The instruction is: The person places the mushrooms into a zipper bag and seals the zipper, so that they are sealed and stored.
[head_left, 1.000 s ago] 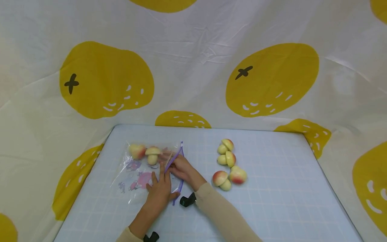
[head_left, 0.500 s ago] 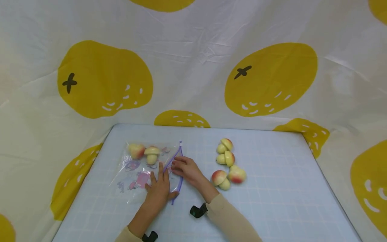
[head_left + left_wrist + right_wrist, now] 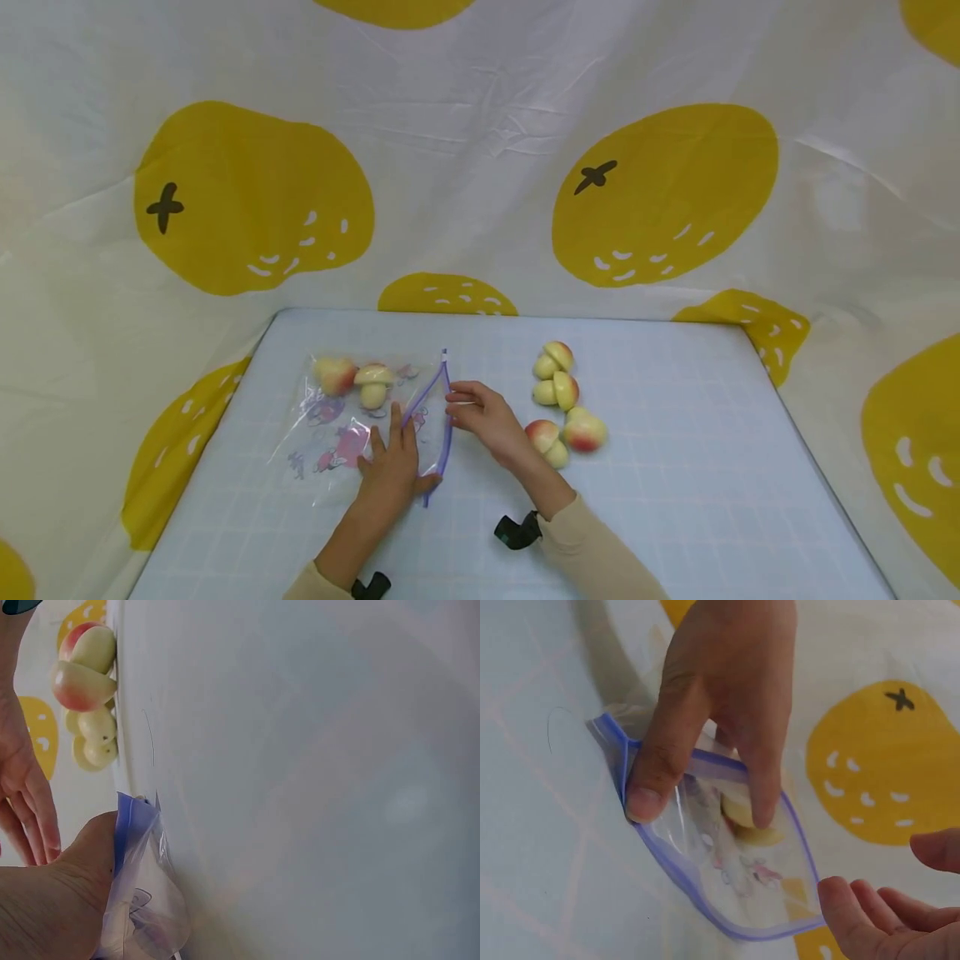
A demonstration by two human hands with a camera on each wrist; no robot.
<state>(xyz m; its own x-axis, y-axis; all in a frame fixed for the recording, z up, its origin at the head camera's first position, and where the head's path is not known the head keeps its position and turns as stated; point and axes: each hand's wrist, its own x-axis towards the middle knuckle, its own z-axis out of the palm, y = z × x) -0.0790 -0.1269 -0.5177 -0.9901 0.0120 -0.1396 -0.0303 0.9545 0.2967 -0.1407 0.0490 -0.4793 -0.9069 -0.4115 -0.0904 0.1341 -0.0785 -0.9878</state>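
Observation:
A clear zip bag [image 3: 348,446] with a purple zip edge and pink and purple prints lies flat on the left side of the table. Inside it, near the far side, are a toy mushroom [image 3: 373,387] and a rounded yellow-red piece [image 3: 335,377]. My left hand [image 3: 390,471] rests on the bag with fingers spread; its thumb [image 3: 651,791] presses the lower lip while the mouth gapes. Just right of that mouth, my right hand [image 3: 491,421] has loosely bent fingers and holds nothing.
Right of the right hand lie toy mushrooms [image 3: 557,392], [image 3: 553,360] in a rough column, with a red-capped mushroom [image 3: 543,440] beside a rounded yellow-red piece [image 3: 585,431] nearer me. A white curtain [image 3: 465,183] with yellow fruit prints hangs behind the table [image 3: 690,467].
My right hand has come out of the bag's mouth and moved right, its fingers now outside the purple edge. The left hand stays on the bag, and the bag's two pieces keep their places.

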